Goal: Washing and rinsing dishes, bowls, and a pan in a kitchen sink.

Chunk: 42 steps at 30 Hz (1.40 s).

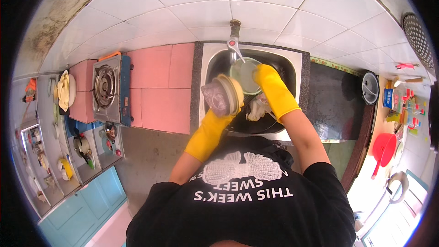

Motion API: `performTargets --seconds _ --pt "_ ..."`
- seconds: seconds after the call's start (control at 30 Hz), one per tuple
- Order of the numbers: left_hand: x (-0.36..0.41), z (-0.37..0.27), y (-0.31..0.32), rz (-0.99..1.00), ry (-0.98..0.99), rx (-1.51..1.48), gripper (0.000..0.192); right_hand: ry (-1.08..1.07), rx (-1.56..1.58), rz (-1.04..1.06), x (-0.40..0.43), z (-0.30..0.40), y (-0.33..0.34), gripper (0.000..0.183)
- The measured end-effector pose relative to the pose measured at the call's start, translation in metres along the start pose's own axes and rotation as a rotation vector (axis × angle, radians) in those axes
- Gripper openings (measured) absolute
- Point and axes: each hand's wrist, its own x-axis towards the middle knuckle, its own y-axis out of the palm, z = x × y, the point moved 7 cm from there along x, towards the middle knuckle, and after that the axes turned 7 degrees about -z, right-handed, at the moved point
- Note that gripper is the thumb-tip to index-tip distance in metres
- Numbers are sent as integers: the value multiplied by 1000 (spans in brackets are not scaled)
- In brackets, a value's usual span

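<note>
Both hands wear yellow rubber gloves over a metal sink (298, 75) set in a dark counter. My left hand (224, 115) grips a stack of bowls (231, 89), tilted on their side at the sink's left part, with a purplish clear container (215, 98) at the stack's outer face. My right hand (265, 73) holds the rim of a pale green round bowl (245, 75) under the faucet (234, 44). Whitish crumpled plastic or cloth (258, 109) lies in the sink below that bowl. The fingertips of my left hand are partly hidden behind the stack.
Left of the sink is a pink tiled counter (164, 106) with a gas stove (106, 89). On the right lie a dark counter (332, 99) and a grey divided dish (370, 88). A red pan (384, 146) and bottles (410, 113) are farther right. White tiles rise behind the faucet.
</note>
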Motion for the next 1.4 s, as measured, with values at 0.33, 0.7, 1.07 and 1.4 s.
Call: performTargets --seconds 0.33,0.7,1.07,1.4 --pt "-21 22 6 254 -10 -41 44 247 1677 117 -90 8 25 16" --pt "-32 21 -1 214 45 18 45 -352 40 -448 -84 64 -70 15" --pt "13 27 22 188 90 15 46 -59 975 -453 -133 48 -68 15" --pt "45 44 40 234 138 15 47 -194 1210 330 -147 58 -64 12"
